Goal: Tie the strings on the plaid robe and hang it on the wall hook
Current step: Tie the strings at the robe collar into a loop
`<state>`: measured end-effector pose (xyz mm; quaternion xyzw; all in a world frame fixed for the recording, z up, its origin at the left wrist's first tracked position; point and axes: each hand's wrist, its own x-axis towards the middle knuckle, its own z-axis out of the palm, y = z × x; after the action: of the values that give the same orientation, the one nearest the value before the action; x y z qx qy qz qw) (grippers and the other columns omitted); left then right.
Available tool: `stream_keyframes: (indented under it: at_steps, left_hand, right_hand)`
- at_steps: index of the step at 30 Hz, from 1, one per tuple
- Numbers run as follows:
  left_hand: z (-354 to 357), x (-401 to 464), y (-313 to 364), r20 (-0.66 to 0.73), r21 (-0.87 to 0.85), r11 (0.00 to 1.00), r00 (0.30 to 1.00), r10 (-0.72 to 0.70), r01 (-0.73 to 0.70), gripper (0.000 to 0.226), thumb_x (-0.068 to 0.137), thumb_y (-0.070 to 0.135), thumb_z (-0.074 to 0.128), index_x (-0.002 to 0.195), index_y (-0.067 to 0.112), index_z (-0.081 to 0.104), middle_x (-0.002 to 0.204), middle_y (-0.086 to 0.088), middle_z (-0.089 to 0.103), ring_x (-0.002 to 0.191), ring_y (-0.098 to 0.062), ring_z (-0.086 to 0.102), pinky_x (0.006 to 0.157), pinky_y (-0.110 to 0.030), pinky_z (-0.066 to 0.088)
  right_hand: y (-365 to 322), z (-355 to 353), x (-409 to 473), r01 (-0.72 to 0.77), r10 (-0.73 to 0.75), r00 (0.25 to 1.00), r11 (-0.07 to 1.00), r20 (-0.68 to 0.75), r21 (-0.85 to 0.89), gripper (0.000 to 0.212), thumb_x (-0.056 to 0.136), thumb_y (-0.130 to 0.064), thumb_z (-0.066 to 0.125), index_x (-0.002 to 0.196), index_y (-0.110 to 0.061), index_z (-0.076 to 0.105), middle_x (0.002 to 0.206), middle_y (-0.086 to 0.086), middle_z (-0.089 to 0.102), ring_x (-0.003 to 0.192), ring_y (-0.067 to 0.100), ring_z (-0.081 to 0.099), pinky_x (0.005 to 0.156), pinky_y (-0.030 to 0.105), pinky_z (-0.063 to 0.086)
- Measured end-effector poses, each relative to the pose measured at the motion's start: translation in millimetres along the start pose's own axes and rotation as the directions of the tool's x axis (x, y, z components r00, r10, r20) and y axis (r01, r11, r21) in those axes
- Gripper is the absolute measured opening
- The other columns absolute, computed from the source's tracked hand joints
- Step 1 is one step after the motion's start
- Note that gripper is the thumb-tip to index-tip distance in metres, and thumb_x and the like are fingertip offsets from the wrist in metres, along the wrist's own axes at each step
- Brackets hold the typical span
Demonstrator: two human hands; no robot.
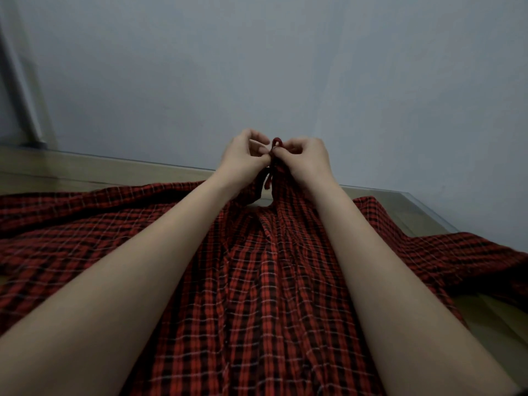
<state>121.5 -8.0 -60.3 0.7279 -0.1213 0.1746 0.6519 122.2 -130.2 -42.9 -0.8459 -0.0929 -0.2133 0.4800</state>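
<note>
A red and black plaid robe (pixel 257 281) lies spread across a glass-topped table, its neck end pulled up toward the wall. Its dark red strings (pixel 276 144) form a small loop between my fingertips, and one loose end hangs down below. My left hand (pixel 243 152) pinches the strings from the left. From the right, my right hand (pixel 305 155) pinches them too, fingers touching the left ones. Both forearms stretch over the robe. No wall hook is in view.
The glass table edge (pixel 423 207) runs along a plain grey-blue wall (pixel 285 67) just behind my hands. A pale vertical frame (pixel 20 81) stands at the far left. The robe's sleeves spread to the table's left and right sides.
</note>
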Motion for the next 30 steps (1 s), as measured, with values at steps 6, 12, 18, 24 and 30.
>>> stream_keyframes:
  at_steps: [6,12,18,24,30]
  left_hand:
    - [-5.7,3.1,-2.7,0.002,0.183,0.983,1.0,-0.022,0.022,0.026,0.073,0.002,0.06,0.072,0.028,0.055,0.08,-0.004,0.068,0.079,-0.022,0.064,0.079,-0.035,0.053]
    - [-4.0,5.2,-6.6,-0.08,0.271,0.963,0.996,0.034,-0.012,0.019,0.078,-0.002,0.055,0.085,0.016,0.058,0.088,-0.011,0.069,0.082,-0.022,0.064,0.082,-0.032,0.052]
    - [-3.9,3.7,-11.4,-0.114,0.293,0.956,0.993,0.027,0.007,0.014,0.086,0.001,0.053,0.095,0.01,0.059,0.097,-0.012,0.069,0.095,-0.027,0.066,0.091,-0.036,0.051]
    - [-8.8,1.9,-7.5,-0.051,0.104,0.994,0.998,-0.03,0.035,0.014,0.085,0.001,0.058,0.094,0.01,0.063,0.074,0.003,0.062,0.072,-0.012,0.06,0.073,-0.022,0.05]
    - [-8.7,-1.6,0.8,0.061,-0.019,0.998,0.997,-0.051,0.053,0.019,0.085,-0.002,0.06,0.081,0.016,0.064,0.079,-0.007,0.067,0.073,-0.018,0.064,0.077,-0.031,0.054]
  right_hand:
    - [7.7,7.2,-2.9,-0.168,0.175,0.985,0.954,-0.005,0.25,0.019,0.079,-0.017,0.067,0.06,-0.017,0.066,0.068,0.009,0.066,0.068,0.025,0.064,0.07,0.04,0.053]
    - [5.7,12.3,-7.4,-0.286,0.314,0.949,0.846,0.014,0.451,0.028,0.084,-0.007,0.063,0.057,-0.011,0.056,0.06,0.009,0.057,0.058,0.022,0.056,0.067,0.04,0.049]
    - [9.7,16.9,-6.2,-0.307,0.325,0.946,0.876,0.015,0.372,0.024,0.086,-0.012,0.06,0.063,-0.015,0.054,0.072,0.012,0.059,0.074,0.027,0.058,0.068,0.041,0.048]
    - [6.4,0.3,-8.8,-0.237,0.204,0.969,0.926,0.14,0.293,0.015,0.092,-0.015,0.055,0.078,-0.013,0.06,0.073,0.004,0.06,0.062,0.015,0.056,0.058,0.027,0.046]
    - [-4.1,-13.2,-13.0,-0.169,0.129,0.962,0.974,0.241,0.151,0.031,0.085,-0.039,0.065,0.082,-0.009,0.069,0.067,0.0,0.063,0.053,0.002,0.056,0.051,0.014,0.042]
